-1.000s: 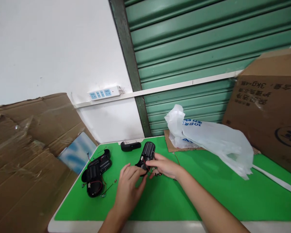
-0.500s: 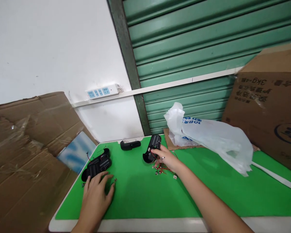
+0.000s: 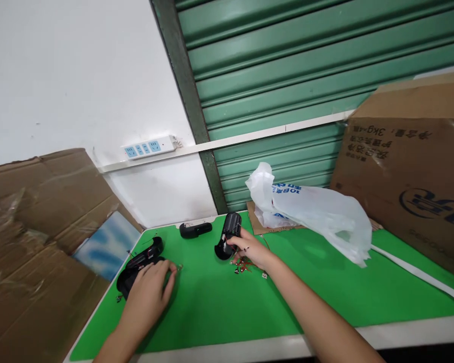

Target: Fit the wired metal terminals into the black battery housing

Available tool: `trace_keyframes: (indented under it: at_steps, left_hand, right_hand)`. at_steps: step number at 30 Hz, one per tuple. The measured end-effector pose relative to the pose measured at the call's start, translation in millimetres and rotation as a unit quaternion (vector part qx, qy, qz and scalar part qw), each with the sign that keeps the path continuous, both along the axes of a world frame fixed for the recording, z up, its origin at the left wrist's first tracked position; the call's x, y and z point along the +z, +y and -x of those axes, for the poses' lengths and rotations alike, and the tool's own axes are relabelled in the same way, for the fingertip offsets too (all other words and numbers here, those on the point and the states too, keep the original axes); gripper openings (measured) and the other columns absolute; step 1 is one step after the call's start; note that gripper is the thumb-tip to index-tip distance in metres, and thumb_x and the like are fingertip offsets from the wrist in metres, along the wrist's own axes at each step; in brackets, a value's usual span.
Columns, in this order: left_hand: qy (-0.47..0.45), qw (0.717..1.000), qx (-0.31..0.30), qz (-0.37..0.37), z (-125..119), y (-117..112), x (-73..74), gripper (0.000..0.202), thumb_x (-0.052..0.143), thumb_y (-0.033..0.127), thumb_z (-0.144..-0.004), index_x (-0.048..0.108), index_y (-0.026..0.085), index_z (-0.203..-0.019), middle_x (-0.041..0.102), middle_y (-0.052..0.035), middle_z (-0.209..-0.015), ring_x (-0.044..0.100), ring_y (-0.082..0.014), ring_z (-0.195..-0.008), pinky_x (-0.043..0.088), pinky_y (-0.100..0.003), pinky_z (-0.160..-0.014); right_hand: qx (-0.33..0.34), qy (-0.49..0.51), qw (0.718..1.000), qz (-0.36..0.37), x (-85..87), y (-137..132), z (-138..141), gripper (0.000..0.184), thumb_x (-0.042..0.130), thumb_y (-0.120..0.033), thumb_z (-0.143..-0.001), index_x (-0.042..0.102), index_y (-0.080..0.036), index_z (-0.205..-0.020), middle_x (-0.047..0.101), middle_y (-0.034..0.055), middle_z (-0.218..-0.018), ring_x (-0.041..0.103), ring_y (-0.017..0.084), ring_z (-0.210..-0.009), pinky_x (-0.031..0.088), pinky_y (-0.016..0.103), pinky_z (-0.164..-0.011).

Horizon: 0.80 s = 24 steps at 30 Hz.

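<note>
In the head view my right hand grips a black plastic housing with ribbed, curved hollows and a thin red wire. The housing is tilted up, its rounded end toward me. Beneath my fingers lies a tangle of red wires with small metal parts. At the left, my left hand is curled over a pair of similar black housings, fingers bent together on one of them. Its fingertips are partly hidden. Another black housing lies alone near the back edge.
A green mat covers the white-edged table. A white plastic bag lies at the back right, before a large cardboard box. Cardboard and a blue-white panel stand left. A power strip hangs on the wall.
My left hand has moved forward over the black housings, and its spread fingers have drawn together. My right hand keeps hold of its housing. The whole view has shifted slightly.
</note>
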<state>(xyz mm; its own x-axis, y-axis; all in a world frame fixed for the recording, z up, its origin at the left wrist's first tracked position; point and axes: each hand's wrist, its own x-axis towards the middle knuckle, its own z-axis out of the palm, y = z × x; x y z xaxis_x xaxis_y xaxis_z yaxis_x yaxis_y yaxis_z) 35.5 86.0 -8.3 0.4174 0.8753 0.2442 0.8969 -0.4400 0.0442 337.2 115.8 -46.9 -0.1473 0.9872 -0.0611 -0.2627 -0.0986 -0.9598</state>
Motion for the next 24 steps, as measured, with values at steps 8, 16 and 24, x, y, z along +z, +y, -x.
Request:
trace_keyframes:
  at_steps: [8,16,24]
  left_hand:
    - [-0.002,0.994,0.062,0.087,-47.5,33.7,-12.4,0.025,0.040,0.029,-0.100,0.062,0.021,-0.107,0.073,-0.0073,-0.102,0.070,-0.0237,-0.088,0.040,-0.031,-0.068]
    - [0.034,0.996,0.076,0.005,-40.5,42.3,-24.2,0.030,0.042,0.019,-0.092,0.066,0.015,-0.110,0.068,-0.0146,-0.107,0.064,-0.0336,-0.102,0.045,-0.045,-0.088]
    - [-0.486,0.827,-0.064,0.276,-120.1,54.6,-0.5,0.057,0.059,0.049,-0.090,0.050,0.017,-0.136,0.064,-0.0151,-0.129,0.060,-0.0275,-0.121,0.053,-0.037,-0.090]
  right_hand:
    - [-0.039,-0.024,0.999,0.025,-2.5,2.1,-2.9,0.051,0.057,-0.034,-0.068,0.051,-0.024,-0.117,0.061,0.0031,-0.091,0.061,0.016,-0.061,0.052,0.026,-0.041]
    - [0.043,-0.053,0.997,0.023,2.1,4.1,-13.9,0.049,0.061,-0.031,-0.064,0.056,-0.020,-0.111,0.063,0.0055,-0.096,0.068,0.021,-0.074,0.062,0.034,-0.050]
    - [0.124,-0.034,0.991,0.036,4.0,-1.7,-13.5,0.034,0.068,-0.035,-0.068,0.063,-0.017,-0.096,0.069,0.0020,-0.079,0.059,0.014,-0.046,0.042,0.022,-0.033]
